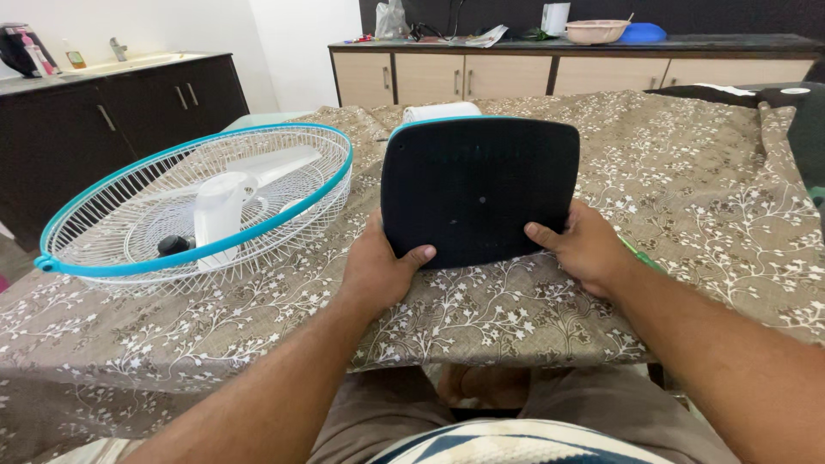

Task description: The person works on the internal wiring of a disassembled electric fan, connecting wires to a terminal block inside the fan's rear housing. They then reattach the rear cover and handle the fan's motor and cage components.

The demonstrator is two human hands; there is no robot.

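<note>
I hold a dark, rounded-square fan base (479, 187) with a teal edge, tipped up on its near edge on the table so its black underside faces me. My left hand (378, 266) grips its lower left corner, thumb on the underside. At the lower right corner my right hand (584, 245) grips it the same way. A white cylindrical part (441, 111) shows just behind the base's top edge.
A white wire fan guard with a teal rim (199, 206), white blades and motor housing inside, lies on the left of the floral tablecloth (687, 198). A green thing (640, 254) peeks out by my right wrist. Cabinets with clutter line the back wall.
</note>
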